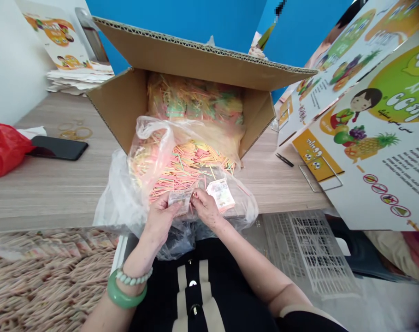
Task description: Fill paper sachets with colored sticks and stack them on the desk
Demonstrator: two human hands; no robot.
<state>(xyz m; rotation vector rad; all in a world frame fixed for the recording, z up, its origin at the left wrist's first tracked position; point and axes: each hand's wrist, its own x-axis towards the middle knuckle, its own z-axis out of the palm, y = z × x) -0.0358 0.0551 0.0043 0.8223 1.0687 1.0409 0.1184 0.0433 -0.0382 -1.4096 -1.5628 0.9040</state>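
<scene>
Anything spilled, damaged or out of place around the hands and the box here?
Nothing is clearly damaged. The cardboard box lies tipped on its side, and the plastic bag of coloured sticks spills from it over the table edge, where both hands hold a small packet.

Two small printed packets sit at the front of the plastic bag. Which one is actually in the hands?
The left packet, pinched between the left hand and right hand. The other packet lies loose to the right on the clear plastic bag, untouched.

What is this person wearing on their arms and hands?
Both hands are bare, without gloves. The left hand has two bracelets at its wrist: a smooth green bangle and a pale green beaded bracelet. The right hand shows no jewellery; its forearm is uncovered.
</scene>
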